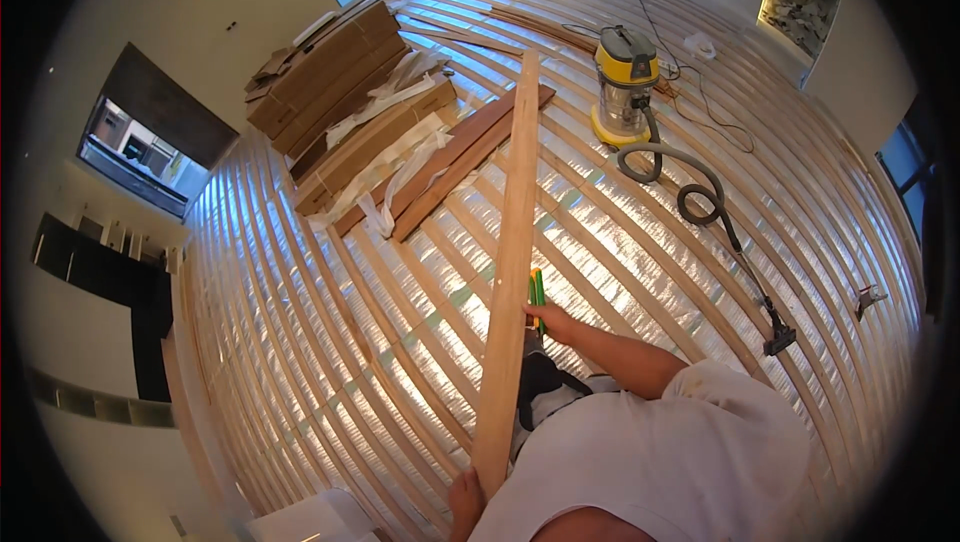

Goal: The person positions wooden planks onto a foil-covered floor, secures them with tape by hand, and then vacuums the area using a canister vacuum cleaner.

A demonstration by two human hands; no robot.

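Observation:
A long pale wooden plank (515, 222) runs upright through the middle of the head view, toward the stacked boards. At its near end my left hand (465, 494) is closed on its left edge. My right hand (550, 322) is closed at the plank's right edge, beside a narrow green and yellow object (538, 287); whether it holds that object too is unclear. Below the plank and my right forearm, dark and grey clothing shows.
Wooden battens (370, 342) cover the floor over silver foil. Cardboard-boxed stacks (320, 82) and reddish boards (455, 157) lie ahead at left. A yellow vacuum (622, 82) with coiled hose and floor nozzle (780, 337) stands at right, near cables. A small tool (865, 297) sits far right.

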